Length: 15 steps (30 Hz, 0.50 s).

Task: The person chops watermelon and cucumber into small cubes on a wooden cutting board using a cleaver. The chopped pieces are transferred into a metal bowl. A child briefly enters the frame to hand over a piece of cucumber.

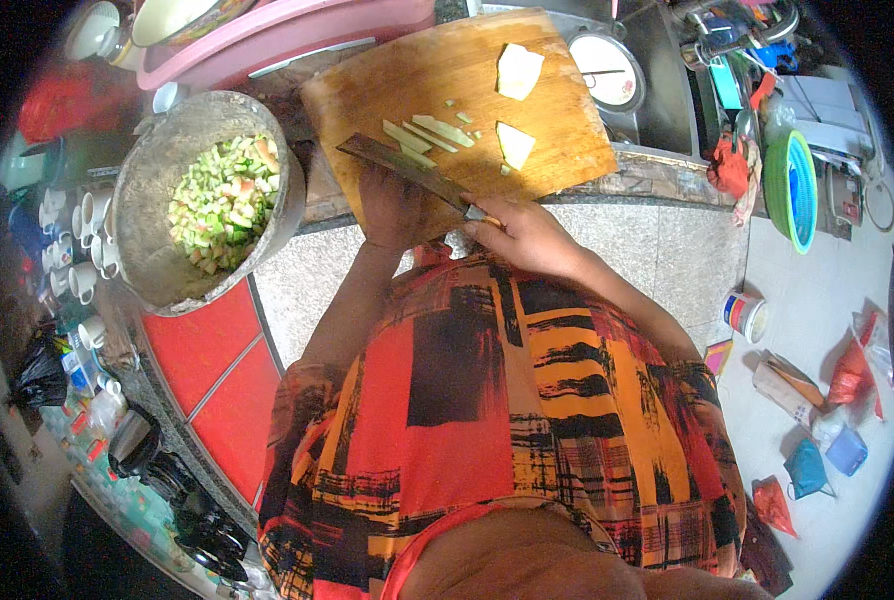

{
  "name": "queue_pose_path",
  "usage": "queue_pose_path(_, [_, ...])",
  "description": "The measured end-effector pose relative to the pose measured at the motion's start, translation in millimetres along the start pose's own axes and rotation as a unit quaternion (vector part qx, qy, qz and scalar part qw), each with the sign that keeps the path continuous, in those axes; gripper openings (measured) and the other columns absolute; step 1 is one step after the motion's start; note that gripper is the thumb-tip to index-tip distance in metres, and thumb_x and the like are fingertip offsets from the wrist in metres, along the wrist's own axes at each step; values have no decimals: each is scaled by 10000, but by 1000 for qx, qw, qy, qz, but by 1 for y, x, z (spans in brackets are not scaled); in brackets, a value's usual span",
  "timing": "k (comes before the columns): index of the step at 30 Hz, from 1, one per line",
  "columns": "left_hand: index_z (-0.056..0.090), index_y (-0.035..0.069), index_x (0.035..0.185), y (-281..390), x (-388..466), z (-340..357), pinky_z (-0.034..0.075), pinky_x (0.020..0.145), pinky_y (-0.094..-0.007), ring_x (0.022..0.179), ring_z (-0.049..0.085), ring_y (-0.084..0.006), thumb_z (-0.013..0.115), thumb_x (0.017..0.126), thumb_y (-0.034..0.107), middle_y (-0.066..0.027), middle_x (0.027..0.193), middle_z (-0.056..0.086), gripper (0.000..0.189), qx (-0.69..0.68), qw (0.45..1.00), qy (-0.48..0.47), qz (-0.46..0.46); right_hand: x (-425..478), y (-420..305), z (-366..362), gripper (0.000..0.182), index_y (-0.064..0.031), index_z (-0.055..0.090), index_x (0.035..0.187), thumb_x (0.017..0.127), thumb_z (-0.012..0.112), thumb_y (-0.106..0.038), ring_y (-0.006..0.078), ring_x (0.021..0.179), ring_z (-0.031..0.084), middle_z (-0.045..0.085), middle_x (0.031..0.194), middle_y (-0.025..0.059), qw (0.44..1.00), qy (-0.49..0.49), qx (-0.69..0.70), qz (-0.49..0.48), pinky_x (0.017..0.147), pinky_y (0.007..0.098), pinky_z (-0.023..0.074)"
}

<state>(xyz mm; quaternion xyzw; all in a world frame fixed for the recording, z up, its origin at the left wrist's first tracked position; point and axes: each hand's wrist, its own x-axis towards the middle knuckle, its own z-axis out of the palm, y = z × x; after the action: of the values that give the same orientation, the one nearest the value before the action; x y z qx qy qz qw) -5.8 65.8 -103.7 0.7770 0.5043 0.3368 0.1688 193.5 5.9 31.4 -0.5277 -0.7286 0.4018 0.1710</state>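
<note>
My right hand (pixel 526 234) is closed around the handle of a kitchen knife (pixel 409 171), whose broad dark blade slants across the wooden cutting board (pixel 559 161). On the near side of the blade, my left hand (pixel 393 206) is bent over the board; its fingertips and anything beneath them are hidden. Pale green vegetable strips (pixel 441 130) lie just beyond the blade. Two larger pale pieces rest farther right, one at the back (pixel 520 71) and one nearer (pixel 515 145). Left of the board, a worn round pot (pixel 139 180) holds diced green and pinkish pieces (pixel 222 202).
A pink plastic tub (pixel 282 45) stands behind the pot. Beyond the board's right edge is a metal sink (pixel 661 112) with a lidded round container (pixel 604 71). White cups (pixel 83 281) crowd the left counter. A green basket (pixel 781 191) is at the right.
</note>
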Motion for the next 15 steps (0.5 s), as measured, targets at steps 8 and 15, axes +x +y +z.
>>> queue_pose_path(8, [558,9,1099,8,7,-6,345,932,-519,1039,478,-432,575,798,240,-236,1103,547,380,2,1000,16,18,32,10,13,406,-19,562,1162,890,552,-320,352,902,610,624,963,217,999,0,-40,31,775,393,472])
queue_pose_path(15, [547,-6,1106,6,-3,-4,328,955,-516,1067,460,-438,561,806,234,-241,1117,541,384,52,998,34,25,5,-7,-4,368,-5,571,1130,892,547,-285,349,888,611,626,946,218,999,-22,33,30,787,382,470])
